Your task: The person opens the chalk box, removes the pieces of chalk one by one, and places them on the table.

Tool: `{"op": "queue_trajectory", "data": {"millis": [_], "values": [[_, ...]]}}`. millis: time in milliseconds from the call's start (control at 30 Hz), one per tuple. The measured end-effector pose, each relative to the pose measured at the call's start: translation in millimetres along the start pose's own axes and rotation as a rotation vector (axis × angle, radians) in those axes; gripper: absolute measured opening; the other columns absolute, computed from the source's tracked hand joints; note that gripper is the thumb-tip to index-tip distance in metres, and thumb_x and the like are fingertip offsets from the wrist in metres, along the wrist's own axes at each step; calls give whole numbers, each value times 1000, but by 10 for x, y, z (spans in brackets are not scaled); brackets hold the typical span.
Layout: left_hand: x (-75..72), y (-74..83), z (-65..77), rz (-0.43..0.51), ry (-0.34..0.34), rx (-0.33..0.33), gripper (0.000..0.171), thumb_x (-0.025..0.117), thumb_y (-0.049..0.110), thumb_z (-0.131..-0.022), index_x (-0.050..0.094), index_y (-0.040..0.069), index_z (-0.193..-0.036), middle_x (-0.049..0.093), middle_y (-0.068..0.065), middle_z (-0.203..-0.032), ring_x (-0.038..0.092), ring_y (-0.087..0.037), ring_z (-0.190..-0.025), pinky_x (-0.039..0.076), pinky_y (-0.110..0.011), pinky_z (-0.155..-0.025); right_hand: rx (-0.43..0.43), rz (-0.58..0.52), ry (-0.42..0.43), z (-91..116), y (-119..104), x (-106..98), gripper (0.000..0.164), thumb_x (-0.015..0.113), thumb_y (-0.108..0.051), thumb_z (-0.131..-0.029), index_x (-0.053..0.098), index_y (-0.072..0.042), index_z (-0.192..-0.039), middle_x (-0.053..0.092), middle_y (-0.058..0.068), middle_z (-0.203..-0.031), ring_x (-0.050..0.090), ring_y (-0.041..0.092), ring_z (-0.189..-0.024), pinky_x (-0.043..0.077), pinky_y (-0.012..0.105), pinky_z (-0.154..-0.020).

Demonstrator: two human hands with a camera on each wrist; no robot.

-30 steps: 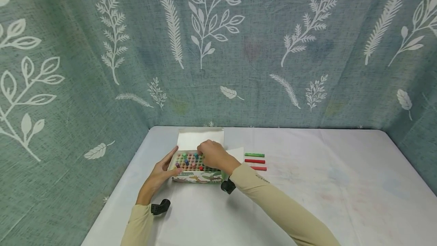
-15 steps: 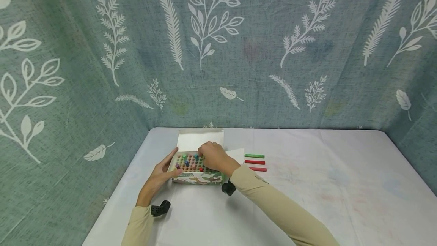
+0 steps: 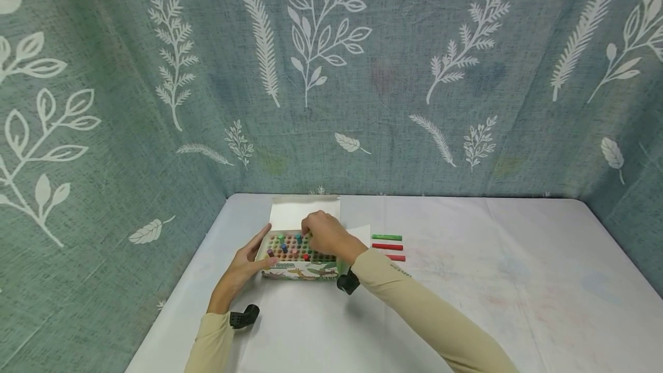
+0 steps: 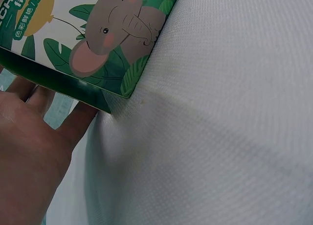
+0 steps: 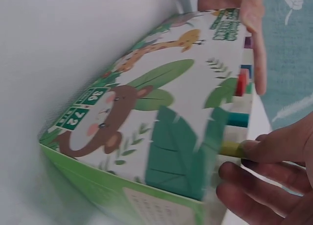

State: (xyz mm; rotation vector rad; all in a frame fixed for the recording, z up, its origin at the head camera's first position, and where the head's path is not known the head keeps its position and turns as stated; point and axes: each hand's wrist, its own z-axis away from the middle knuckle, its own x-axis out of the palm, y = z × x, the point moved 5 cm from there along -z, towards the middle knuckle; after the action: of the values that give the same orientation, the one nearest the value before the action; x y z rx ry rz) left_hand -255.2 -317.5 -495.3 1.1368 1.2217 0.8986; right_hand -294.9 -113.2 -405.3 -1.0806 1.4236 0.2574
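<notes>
Brace the crayon box (image 5: 161,100) with the wide-spread left hand (image 3: 240,266); guide the yellow crayon (image 5: 231,149), pinched in the right hand (image 3: 328,235), straight, untilted.

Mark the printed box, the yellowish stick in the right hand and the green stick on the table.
Printed box (image 5: 168,105): right wrist view, front panel.
Yellowish stick (image 5: 231,148): right wrist view, exposed side.
Green stick (image 3: 387,237): head view, middle.

Beige slvs (image 3: 440,321), blk wrist cams (image 3: 244,316), dk marking (image 3: 400,270) nr R cuff (image 3: 369,266)
</notes>
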Motion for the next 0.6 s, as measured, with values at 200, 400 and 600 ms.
{"op": "queue_trajectory", "data": {"millis": [200, 400, 600], "values": [[-11, 8, 1, 6, -1, -32, 83, 70, 16, -87, 21, 31, -152, 10, 5, -157, 5, -24, -144, 15, -58, -110, -29, -53, 33, -5, -31, -115, 29, 55, 13, -82, 72, 1, -103, 68, 12, -103, 65, 21, -93, 52, 22, -76], [36, 176, 57, 18, -14, -44, 85, 70, 14, -87, 18, 23, -153, 9, 0, -158, 4, -27, -144, 15, -59, -110, -18, -114, 39, -2, -44, -229, 28, 53, 11, -83, 71, 2, -102, 68, 14, -101, 66, 19, -88, 51, 21, -70], [72, 278, 96, -12, -20, -27, 84, 69, 14, -88, 17, 19, -153, 9, -3, -158, 5, -28, -144, 13, -61, -109, -34, -151, 73, 51, -56, -365, 27, 52, 12, -83, 71, 1, -99, 68, 15, -97, 65, 18, -81, 50, 21, -68]]}}
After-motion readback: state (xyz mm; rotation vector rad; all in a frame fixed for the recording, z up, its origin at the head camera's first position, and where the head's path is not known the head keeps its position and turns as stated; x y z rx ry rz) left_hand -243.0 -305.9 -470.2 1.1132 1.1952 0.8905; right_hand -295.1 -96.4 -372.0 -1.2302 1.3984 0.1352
